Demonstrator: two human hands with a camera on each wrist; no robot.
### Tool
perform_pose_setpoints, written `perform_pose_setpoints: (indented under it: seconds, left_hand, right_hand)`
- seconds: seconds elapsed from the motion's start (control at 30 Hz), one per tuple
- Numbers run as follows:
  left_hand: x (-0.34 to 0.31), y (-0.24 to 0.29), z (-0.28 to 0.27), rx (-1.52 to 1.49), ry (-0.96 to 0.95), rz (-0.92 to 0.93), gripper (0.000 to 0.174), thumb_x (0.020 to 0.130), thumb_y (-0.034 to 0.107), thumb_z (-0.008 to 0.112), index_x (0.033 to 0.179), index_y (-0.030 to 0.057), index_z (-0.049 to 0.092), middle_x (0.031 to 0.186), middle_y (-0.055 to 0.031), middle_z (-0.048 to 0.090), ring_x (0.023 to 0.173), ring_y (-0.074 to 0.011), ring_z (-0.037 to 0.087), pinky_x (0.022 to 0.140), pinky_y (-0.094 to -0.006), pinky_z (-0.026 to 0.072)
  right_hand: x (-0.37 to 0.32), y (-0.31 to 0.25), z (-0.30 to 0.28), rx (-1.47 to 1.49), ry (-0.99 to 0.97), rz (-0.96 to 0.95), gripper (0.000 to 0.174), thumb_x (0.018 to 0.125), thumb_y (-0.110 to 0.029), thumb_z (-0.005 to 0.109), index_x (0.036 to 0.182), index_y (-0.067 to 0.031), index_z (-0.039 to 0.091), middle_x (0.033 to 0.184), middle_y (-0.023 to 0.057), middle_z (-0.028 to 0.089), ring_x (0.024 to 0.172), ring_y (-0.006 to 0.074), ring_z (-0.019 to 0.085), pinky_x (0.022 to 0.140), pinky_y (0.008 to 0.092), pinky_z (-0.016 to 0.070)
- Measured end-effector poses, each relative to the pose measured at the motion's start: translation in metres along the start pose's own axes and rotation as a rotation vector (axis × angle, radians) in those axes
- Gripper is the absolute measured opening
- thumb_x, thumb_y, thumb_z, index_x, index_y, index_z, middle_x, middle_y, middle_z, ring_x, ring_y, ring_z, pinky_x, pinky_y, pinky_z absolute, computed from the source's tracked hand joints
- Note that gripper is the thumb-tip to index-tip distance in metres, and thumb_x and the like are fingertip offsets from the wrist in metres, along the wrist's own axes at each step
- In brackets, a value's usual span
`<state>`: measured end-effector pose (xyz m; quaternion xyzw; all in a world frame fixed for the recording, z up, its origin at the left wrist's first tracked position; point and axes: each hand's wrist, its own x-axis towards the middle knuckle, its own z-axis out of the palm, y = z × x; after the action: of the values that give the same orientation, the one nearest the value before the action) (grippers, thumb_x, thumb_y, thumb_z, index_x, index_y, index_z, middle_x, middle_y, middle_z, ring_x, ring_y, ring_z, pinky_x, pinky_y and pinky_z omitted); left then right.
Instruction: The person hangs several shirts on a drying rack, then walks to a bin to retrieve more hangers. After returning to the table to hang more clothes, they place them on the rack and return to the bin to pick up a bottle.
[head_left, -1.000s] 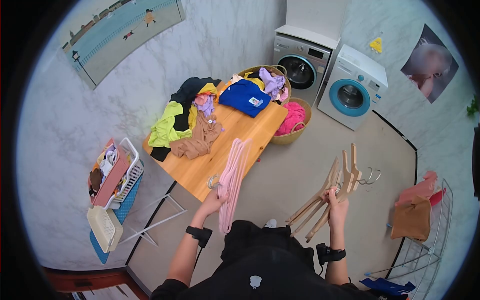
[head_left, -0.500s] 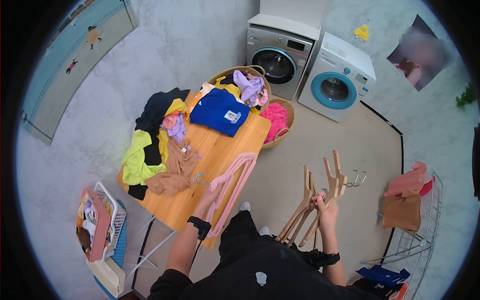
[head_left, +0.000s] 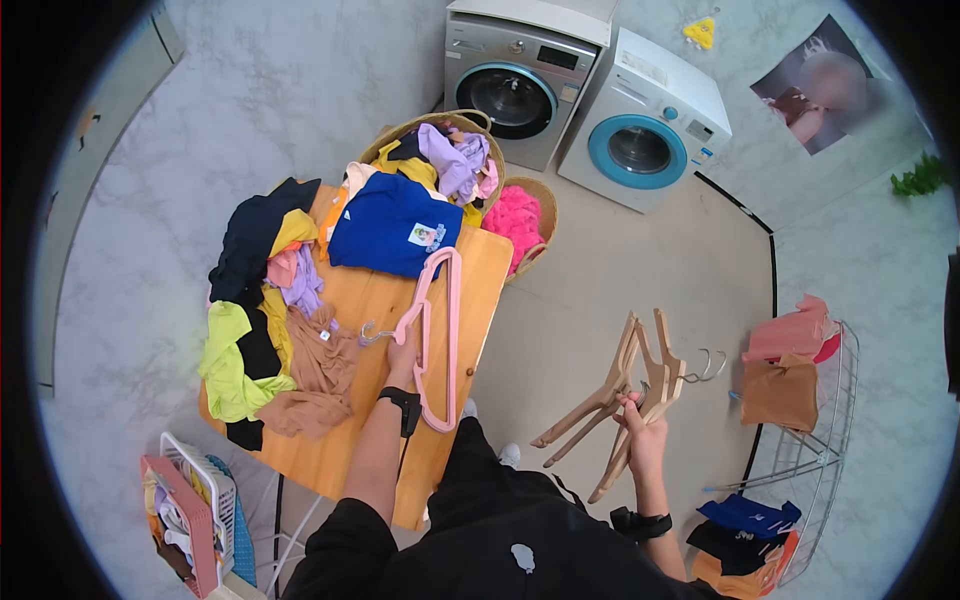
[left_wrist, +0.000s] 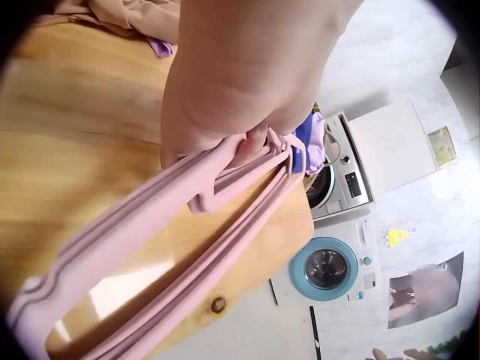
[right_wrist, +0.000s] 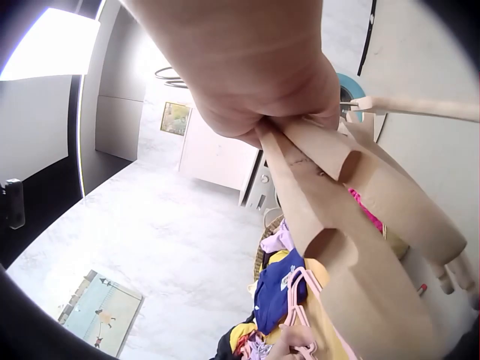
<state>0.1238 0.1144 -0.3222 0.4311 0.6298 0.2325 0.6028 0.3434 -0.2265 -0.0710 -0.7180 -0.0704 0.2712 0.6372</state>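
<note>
My left hand (head_left: 402, 365) grips a stack of pink hangers (head_left: 453, 330) by their hook end, over the wooden table (head_left: 485, 285). In the left wrist view, several pink hangers (left_wrist: 142, 214) lie flat against each other, and my palm hides the fingertips. Off the table's right side, my right hand (head_left: 646, 438) holds several wooden hangers (head_left: 612, 385) near their necks, arms fanned out and metal hooks pointing right. A folded blue shirt (head_left: 385, 222) lies just beyond the pink hangers. Left of them is a heap of clothes with a brown garment (head_left: 322, 365) and a lime one (head_left: 235, 365).
Two baskets of clothes, one with a pink garment (head_left: 515, 220), stand beyond the table. Behind them are a grey washing machine (head_left: 510, 85) and a white one (head_left: 640, 130). A metal rack (head_left: 835, 440) with garments is at right, a laundry basket (head_left: 195, 520) at lower left.
My left hand has moved forward over the table with the pink hangers, which now lie closer to the blue shirt. The wooden hangers stay in my right hand. The head view has shifted.
</note>
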Motion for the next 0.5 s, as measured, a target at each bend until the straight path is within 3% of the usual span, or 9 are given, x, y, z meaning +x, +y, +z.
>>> perform_pose_setpoints:
  seconds: [0.03, 0.1, 0.17, 0.27, 0.3, 0.33, 0.5]
  left_hand:
    - [0.008, -0.014, -0.004, 0.006, -0.005, -0.01, 0.051, 0.089, 0.051, 0.052, 0.1, 0.0021, 0.059, 0.063, -0.0076, 0.057, 0.049, -0.0157, 0.056, 0.043, -0.03, 0.0434]
    - [0.024, -0.032, -0.018, 0.455, 0.213, 0.283, 0.046, 0.09, 0.046, 0.051, 0.103, 0.0033, 0.059, 0.079, -0.0175, 0.064, 0.07, -0.0275, 0.064, 0.062, -0.0391, 0.0504]
    - [0.024, -0.034, -0.049, 0.453, 0.2, 0.261, 0.045, 0.089, 0.045, 0.05, 0.104, 0.0035, 0.06, 0.095, -0.0239, 0.064, 0.093, -0.0376, 0.06, 0.083, -0.0472, 0.0455]
    - [0.028, -0.028, -0.117, 0.971, 0.488, 0.21, 0.048, 0.089, 0.047, 0.045, 0.102, 0.0047, 0.064, 0.103, -0.0202, 0.064, 0.104, -0.0411, 0.055, 0.092, -0.051, 0.0386]
    - [0.039, -0.039, -0.145, 1.07, 0.57, 0.499, 0.047, 0.089, 0.045, 0.044, 0.103, 0.0041, 0.063, 0.105, -0.0197, 0.063, 0.102, -0.0391, 0.056, 0.089, -0.0482, 0.0417]
    - [0.042, -0.035, -0.143, 1.075, 0.544, 0.522, 0.047, 0.089, 0.045, 0.044, 0.103, 0.0041, 0.063, 0.105, -0.0197, 0.063, 0.102, -0.0391, 0.056, 0.089, -0.0482, 0.0417]
    - [0.033, 0.056, -0.126, 1.558, -0.07, 0.358, 0.045, 0.089, 0.041, 0.048, 0.106, 0.0023, 0.062, 0.102, -0.0202, 0.064, 0.096, -0.0352, 0.061, 0.082, -0.042, 0.0476]
  right_hand:
    - [-0.001, 0.0, 0.0, -0.005, 0.007, 0.009, 0.017, 0.092, -0.011, 0.056, 0.106, -0.001, 0.054, 0.101, 0.0092, 0.061, 0.098, 0.0178, 0.06, 0.077, 0.0327, 0.0533]
    - [0.003, -0.001, 0.002, -0.014, -0.031, 0.029, 0.017, 0.092, -0.011, 0.056, 0.106, -0.0003, 0.054, 0.1, 0.01, 0.062, 0.097, 0.018, 0.061, 0.078, 0.0328, 0.053]
    - [0.004, -0.004, 0.003, -0.005, -0.026, 0.037, 0.017, 0.092, -0.01, 0.056, 0.105, 0.0001, 0.054, 0.1, 0.0101, 0.062, 0.097, 0.0185, 0.061, 0.078, 0.0327, 0.053]
    - [0.002, -0.01, -0.002, 0.018, -0.026, 0.043, 0.017, 0.092, -0.01, 0.055, 0.105, 0.0009, 0.054, 0.099, 0.0104, 0.062, 0.098, 0.0193, 0.062, 0.079, 0.0325, 0.0528]
    - [0.001, -0.011, -0.006, 0.028, -0.037, 0.039, 0.016, 0.092, -0.01, 0.055, 0.104, 0.0011, 0.054, 0.099, 0.0104, 0.063, 0.098, 0.0197, 0.062, 0.079, 0.0323, 0.0527]
    - [0.001, -0.012, -0.011, 0.017, -0.027, 0.036, 0.017, 0.092, -0.009, 0.056, 0.104, 0.0034, 0.055, 0.096, 0.0106, 0.064, 0.097, 0.0211, 0.064, 0.08, 0.0339, 0.0537]
    - [-0.009, -0.012, -0.028, 0.047, 0.044, 0.011, 0.015, 0.09, -0.008, 0.059, 0.101, 0.0017, 0.057, 0.095, 0.0094, 0.065, 0.095, 0.0174, 0.064, 0.079, 0.03, 0.0516]
